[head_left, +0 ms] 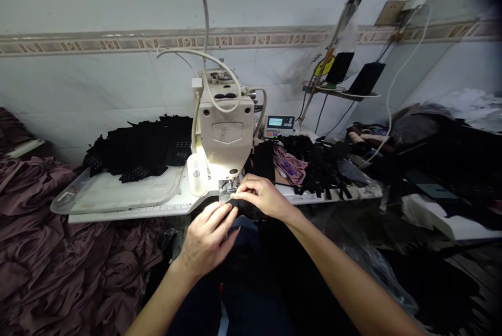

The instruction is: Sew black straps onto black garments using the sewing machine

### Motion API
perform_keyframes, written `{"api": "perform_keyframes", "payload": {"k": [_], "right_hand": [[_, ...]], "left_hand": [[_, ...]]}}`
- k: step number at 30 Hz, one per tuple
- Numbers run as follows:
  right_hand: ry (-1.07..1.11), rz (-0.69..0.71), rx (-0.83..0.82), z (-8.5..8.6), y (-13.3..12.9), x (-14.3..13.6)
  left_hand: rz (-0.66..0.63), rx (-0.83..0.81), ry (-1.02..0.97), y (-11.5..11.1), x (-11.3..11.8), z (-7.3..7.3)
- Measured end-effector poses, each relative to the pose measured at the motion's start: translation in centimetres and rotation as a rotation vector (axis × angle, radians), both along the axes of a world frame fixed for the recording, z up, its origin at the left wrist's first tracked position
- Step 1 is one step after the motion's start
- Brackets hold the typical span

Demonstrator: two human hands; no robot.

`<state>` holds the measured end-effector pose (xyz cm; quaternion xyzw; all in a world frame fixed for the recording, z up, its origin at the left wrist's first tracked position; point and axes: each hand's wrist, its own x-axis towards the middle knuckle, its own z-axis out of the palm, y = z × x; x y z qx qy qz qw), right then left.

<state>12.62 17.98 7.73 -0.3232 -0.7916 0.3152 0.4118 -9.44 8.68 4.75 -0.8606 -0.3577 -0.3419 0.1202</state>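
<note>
Lit by a small lamp, the sewing machine (226,129) stands in front of me with its presser foot and metal needle plate (224,192) low at the front. My right hand (264,197) is closed in a pinch just right of the presser foot, its fingertips at the plate. Dark black fabric (251,211) shows beneath that hand and runs down toward my lap. Just in front of the plate, my left hand (209,236) has its fingers bent together on the fabric's near edge. The fingers partly hide the fabric, and the needle is too small to make out.
Black cut pieces (137,147) lie on a clear plastic tray (78,197) at left. Mauve fabric (70,252) is heaped below. Right of the machine are a control panel (279,124), black straps and a mauve scrunched cloth (290,164). Black thread cones (366,78) sit on a stand.
</note>
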Motion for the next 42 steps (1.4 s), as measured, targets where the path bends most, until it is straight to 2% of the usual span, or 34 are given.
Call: {"api": "perform_keyframes", "payload": {"k": [6, 12, 14, 18, 20, 23, 26, 31, 36, 39, 42], "right_hand": [[0.028, -0.017, 0.025, -0.6, -0.1, 0.0], [0.136, -0.082, -0.107, -1.6, -0.4, -0.4], [0.230, -0.110, -0.218, -2.5, -0.6, -0.5], [0.423, -0.332, -0.405, -5.0, -2.1, -0.8], [0.471, -0.382, -0.464, -6.3, -3.2, -1.1], [0.548, -0.376, -0.561, -8.0, -4.6, -1.3], [0.649, -0.369, -0.657, -9.3, -4.8, -1.5], [0.738, -0.341, -0.730, -10.4, -4.2, -1.8], [0.747, -0.195, -0.843, -11.3, -4.4, -2.3], [0.783, -0.150, -0.910, -12.9, -5.2, -3.6], [0.788, -0.053, -0.935, -14.5, -7.1, -5.5]], "left_hand": [[-0.047, -0.051, -0.054, 0.0, -0.2, 0.5], [0.008, -0.005, -0.011, -0.6, 1.1, 0.2], [0.032, -0.004, -0.034, -0.6, 1.4, 0.2], [0.076, -0.024, -0.038, -0.6, 1.7, 0.1], [0.092, -0.032, -0.031, -0.5, 1.9, 0.1], [0.117, -0.037, -0.023, -0.1, 2.1, 0.0], [0.128, -0.035, -0.019, 0.5, 2.2, 0.1], [0.108, -0.011, -0.009, 1.3, 2.2, 0.3], [0.077, 0.004, -0.014, 1.6, 1.8, 0.3], [0.085, -0.013, -0.028, 1.6, 1.5, -0.1], [0.088, -0.058, -0.062, 1.4, 1.3, -0.4]]}}
